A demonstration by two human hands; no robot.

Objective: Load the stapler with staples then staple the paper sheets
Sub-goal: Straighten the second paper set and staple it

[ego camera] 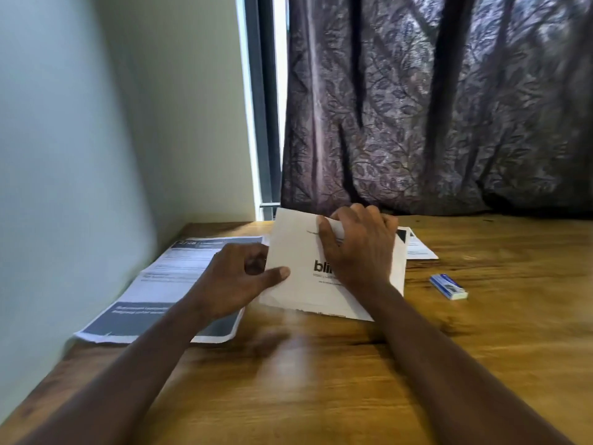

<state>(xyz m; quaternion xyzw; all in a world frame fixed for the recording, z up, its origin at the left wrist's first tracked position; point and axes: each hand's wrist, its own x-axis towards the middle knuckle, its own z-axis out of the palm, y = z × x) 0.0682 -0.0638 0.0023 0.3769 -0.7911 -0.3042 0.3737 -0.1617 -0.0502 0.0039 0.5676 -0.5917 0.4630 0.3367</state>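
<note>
A white paper bag or envelope (298,252) with black lettering stands tilted at the middle of the wooden desk. My left hand (237,277) grips its left edge, thumb on the front. My right hand (356,248) covers its upper right part, fingers curled over the top edge. A small blue and white staple box (448,286) lies on the desk to the right, apart from both hands. Printed paper sheets (167,284) lie flat at the left, partly under my left forearm. No stapler shows in the view.
Another printed sheet (418,247) lies behind the white bag at the right. A pale wall borders the desk (321,380) on the left. A dark patterned curtain (433,107) hangs along the back edge.
</note>
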